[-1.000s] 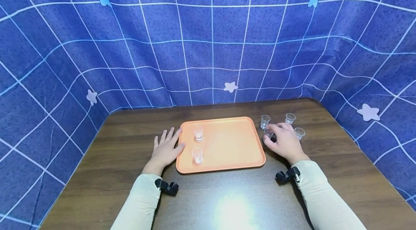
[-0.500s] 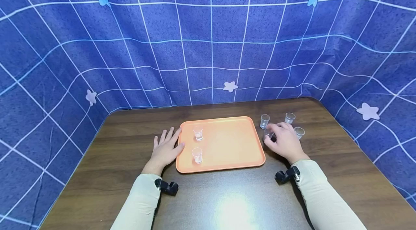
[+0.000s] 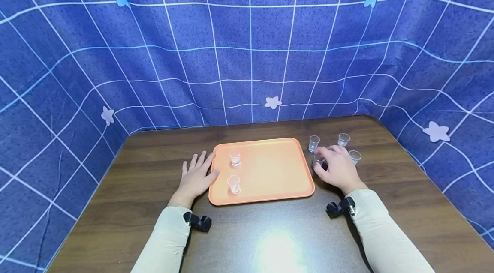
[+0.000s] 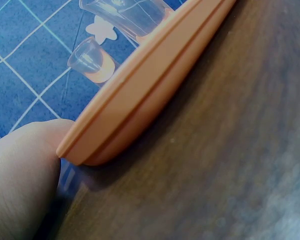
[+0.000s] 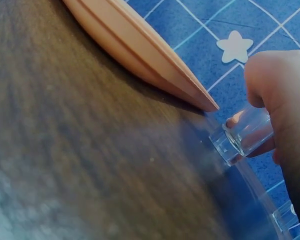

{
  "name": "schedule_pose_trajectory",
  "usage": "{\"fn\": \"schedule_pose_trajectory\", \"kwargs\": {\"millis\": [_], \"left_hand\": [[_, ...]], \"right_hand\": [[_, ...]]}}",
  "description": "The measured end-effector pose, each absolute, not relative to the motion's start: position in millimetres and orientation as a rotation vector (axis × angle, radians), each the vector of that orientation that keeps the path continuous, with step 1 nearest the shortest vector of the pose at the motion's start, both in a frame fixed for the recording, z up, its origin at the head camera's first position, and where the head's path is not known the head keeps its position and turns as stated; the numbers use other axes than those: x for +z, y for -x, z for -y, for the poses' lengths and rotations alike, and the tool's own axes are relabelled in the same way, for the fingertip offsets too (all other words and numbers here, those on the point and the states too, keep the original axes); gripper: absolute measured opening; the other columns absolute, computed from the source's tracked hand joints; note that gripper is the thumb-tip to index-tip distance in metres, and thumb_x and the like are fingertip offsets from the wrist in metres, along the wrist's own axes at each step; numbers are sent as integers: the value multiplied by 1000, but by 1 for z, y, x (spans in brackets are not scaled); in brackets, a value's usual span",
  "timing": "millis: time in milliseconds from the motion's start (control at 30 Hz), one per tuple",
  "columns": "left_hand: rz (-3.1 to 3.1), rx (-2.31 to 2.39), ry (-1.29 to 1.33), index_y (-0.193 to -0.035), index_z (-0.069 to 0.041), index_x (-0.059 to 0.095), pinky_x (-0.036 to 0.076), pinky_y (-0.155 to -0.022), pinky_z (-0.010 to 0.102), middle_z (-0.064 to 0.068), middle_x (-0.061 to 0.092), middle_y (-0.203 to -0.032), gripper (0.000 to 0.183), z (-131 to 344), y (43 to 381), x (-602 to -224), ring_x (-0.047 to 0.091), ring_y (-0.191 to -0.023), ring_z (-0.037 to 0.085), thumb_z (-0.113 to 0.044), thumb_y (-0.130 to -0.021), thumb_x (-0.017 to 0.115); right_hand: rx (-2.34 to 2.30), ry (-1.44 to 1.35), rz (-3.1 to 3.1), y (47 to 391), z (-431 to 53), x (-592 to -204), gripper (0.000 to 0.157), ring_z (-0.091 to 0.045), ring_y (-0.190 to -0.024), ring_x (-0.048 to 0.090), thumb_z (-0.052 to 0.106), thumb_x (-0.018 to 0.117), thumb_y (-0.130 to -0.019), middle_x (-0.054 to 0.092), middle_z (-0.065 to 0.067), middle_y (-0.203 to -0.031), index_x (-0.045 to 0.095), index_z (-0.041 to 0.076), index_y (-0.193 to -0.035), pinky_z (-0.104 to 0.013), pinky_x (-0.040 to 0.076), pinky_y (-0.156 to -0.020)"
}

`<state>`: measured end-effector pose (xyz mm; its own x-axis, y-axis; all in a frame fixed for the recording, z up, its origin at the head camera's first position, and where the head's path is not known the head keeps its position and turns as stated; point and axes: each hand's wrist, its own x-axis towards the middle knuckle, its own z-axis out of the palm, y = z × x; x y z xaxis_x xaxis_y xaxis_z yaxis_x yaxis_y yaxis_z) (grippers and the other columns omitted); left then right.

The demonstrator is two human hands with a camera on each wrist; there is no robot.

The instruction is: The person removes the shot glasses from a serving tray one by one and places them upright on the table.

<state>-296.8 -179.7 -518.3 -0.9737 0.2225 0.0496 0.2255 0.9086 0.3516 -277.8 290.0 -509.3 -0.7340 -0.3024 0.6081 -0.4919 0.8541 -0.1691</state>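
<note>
Pose unchanged from a second earlier, the right hand (image 3: 336,168) pinches a clear glass (image 5: 242,136) on the bench (image 3: 154,153) beside the orange tray (image 3: 274,172); the left hand (image 3: 194,178), fingers spread, touches its opposite edge.

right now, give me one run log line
left hand: touches orange tray; right hand: grips shot glass; on tray: two shot glasses; near right hand: three shot glasses

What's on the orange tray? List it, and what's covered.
A far glass and a near glass stand toward the left edge of the orange tray. The left hand covers bits of that edge; anything right beneath it is hidden.
</note>
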Motion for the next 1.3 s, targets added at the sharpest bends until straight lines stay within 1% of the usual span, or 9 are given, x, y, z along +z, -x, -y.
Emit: {"fn": "schedule_pose_trajectory", "kwargs": {"millis": [133, 200, 367, 533, 633, 767, 900, 1100, 1300], "left_hand": [[3057, -559, 362, -162, -24, 27, -3, -115, 70, 18, 21, -166, 69, 180, 298, -519, 9, -152, 46, -53, -102, 44], [3065, -550, 362, -162, -25, 26, -3, -115, 70, 17, 20, -167, 69, 180, 299, -519, 8, -153, 45, -53, -102, 44], [3096, -533, 348, -163, -26, 22, -5, -116, 69, 15, 17, -168, 70, 182, 301, -521, 6, -154, 44, -55, -102, 43], [3106, -534, 330, -163, -26, 22, -5, -116, 69, 16, 17, -168, 70, 182, 300, -520, 6, -153, 44, -54, -102, 42], [3109, -536, 327, -163, -26, 22, -5, -116, 69, 16, 17, -168, 70, 182, 299, -521, 6, -153, 44, -54, -102, 43], [3099, -536, 333, -163, -26, 23, -5, -116, 69, 16, 18, -168, 70, 181, 299, -521, 6, -153, 44, -54, -102, 43], [3089, -529, 346, -163, -26, 24, -4, -116, 69, 16, 19, -167, 70, 181, 300, -522, 7, -153, 44, -55, -102, 43], [3087, -536, 352, -163, -27, 23, -4, -116, 69, 15, 18, -168, 70, 181, 301, -523, 7, -153, 44, -55, -102, 42], [3097, -554, 337, -163, -28, 21, -6, -116, 68, 15, 17, -168, 70, 180, 300, -522, 5, -154, 43, -55, -102, 42]], "right_hand": [[398, -573, 2479, 279, -291, -510, 45, -34, -99, 61, 33, 63, -75, 72, 0, -86, 66, 10, -114, -52, 39, -96], [392, -575, 2481, 280, -291, -510, 49, -35, -101, 60, 35, 64, -75, 73, -3, -93, 65, 10, -118, -54, 38, -98], [411, -578, 2421, 282, -288, -513, 50, -35, -105, 59, 39, 63, -78, 71, -8, -106, 66, 8, -116, -57, 35, -101], [434, -594, 2347, 284, -279, -511, 46, -36, -103, 58, 40, 61, -80, 70, -9, -104, 67, 7, -112, -56, 35, -99], [425, -592, 2321, 285, -273, -508, 44, -36, -102, 58, 41, 59, -80, 70, -9, -103, 67, 8, -109, -57, 32, -104], [395, -583, 2306, 286, -263, -505, 42, -36, -102, 58, 41, 59, -82, 70, -9, -102, 67, 9, -108, -61, 23, -113], [344, -593, 2277, 288, -251, -501, 39, -37, -103, 59, 40, 58, -84, 70, -9, -98, 68, 9, -106, -63, 22, -114], [335, -619, 2260, 289, -225, -491, 42, -37, -103, 58, 41, 56, -86, 72, -10, -98, 68, 8, -109, -60, 17, -118], [382, -637, 2325, 294, -195, -492, 39, -34, -105, 59, 41, 57, -87, 72, -6, -101, 67, 11, -111, -57, 14, -120]]}}
